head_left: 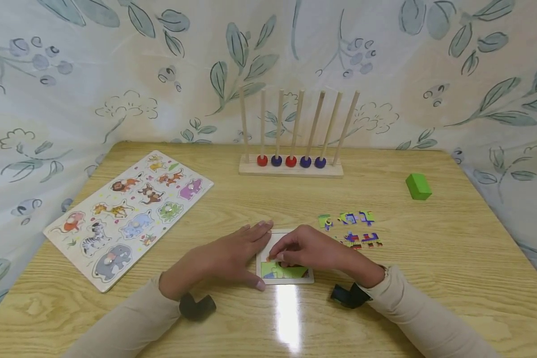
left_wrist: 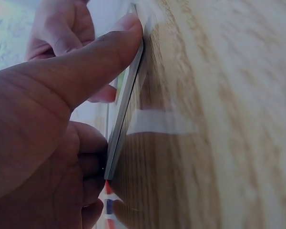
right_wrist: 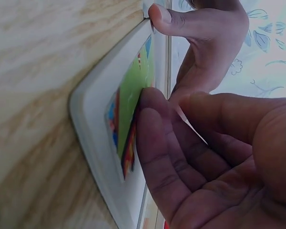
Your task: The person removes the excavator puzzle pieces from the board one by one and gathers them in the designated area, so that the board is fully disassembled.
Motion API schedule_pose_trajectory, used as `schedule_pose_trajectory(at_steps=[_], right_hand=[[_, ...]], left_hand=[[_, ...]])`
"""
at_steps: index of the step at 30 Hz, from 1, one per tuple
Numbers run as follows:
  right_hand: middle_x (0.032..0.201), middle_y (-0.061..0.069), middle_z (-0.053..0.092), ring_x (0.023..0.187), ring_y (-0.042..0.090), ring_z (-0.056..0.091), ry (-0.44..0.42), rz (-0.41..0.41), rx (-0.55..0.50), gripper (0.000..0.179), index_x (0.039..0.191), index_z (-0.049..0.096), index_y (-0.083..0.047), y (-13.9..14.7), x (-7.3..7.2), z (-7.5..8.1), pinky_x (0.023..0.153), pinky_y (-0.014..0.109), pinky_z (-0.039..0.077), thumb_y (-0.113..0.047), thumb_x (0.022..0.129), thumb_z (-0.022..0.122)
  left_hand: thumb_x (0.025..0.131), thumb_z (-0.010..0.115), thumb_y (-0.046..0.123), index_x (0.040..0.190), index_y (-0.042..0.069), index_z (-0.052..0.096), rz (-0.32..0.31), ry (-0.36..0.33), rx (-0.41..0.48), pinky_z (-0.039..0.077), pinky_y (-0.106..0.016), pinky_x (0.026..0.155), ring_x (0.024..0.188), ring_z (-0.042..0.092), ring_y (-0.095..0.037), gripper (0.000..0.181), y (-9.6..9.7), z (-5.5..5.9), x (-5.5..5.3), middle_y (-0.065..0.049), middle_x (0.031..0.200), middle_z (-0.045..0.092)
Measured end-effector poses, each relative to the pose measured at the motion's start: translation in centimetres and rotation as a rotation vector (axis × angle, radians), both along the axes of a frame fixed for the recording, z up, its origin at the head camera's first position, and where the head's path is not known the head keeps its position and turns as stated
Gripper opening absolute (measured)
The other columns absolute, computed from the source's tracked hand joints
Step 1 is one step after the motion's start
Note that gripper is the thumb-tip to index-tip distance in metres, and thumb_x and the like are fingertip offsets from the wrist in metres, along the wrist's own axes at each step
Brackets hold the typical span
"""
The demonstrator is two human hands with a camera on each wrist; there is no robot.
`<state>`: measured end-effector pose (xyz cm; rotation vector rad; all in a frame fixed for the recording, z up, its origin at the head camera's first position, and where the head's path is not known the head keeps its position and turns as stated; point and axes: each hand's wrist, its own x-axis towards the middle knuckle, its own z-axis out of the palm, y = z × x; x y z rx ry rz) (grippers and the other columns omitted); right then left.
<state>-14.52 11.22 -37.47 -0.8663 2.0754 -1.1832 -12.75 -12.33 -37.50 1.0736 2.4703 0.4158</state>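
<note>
A small jigsaw puzzle board (head_left: 291,281) with a pale frame lies on the table, its lower part filled with green pieces (right_wrist: 128,95). My left hand (head_left: 232,253) rests along its left side, fingers reaching to the far corner. The left thumb (left_wrist: 109,43) touches the near corner. Over the board, my right hand (head_left: 302,247) has thumb and forefinger drawn together at an orange-tinted puzzle piece (head_left: 269,258), mostly covered by the fingers. Its other fingers (right_wrist: 152,138) bend close against the picture. Several loose puzzle pieces (head_left: 350,219) lie right of the board.
An animal peg puzzle (head_left: 136,209) lies at the left. Toward the back stands a wooden rack (head_left: 291,170) with upright rods and red and blue beads. A green block (head_left: 418,186) sits at the right. Patterned cloth (head_left: 268,59) hangs behind the table.
</note>
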Motion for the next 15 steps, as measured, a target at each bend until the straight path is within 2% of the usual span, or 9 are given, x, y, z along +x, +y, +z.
schedule_pose_trajectory(at_steps=[6, 15], right_hand=[[0.105, -0.001, 0.071, 0.083, 0.007, 0.061, 0.041, 0.055, 0.014, 0.020, 0.112, 0.072, -0.007, 0.00, -0.13, -0.09, 0.074, 0.023, 0.051, -0.004, 0.095, 0.061], [0.104, 0.002, 0.070, 0.077, 0.008, 0.058, 0.033, 0.100, -0.007, 0.020, 0.112, 0.071, -0.005, 0.24, -0.26, 0.06, 0.066, 0.022, 0.049, -0.003, 0.096, 0.059]], left_hand=[[0.081, 0.070, 0.058, 0.154, 0.002, 0.022, 0.003, -0.012, 0.004, 0.006, -0.038, 0.118, 0.147, -0.001, -0.019, 0.104, -0.02, -0.12, -0.09, -0.005, 0.163, 0.002], [0.081, 0.070, 0.059, 0.154, 0.002, 0.021, 0.022, -0.012, -0.008, 0.005, -0.038, 0.118, 0.147, -0.002, -0.019, 0.105, 0.33, -0.31, 0.03, -0.006, 0.163, 0.002]])
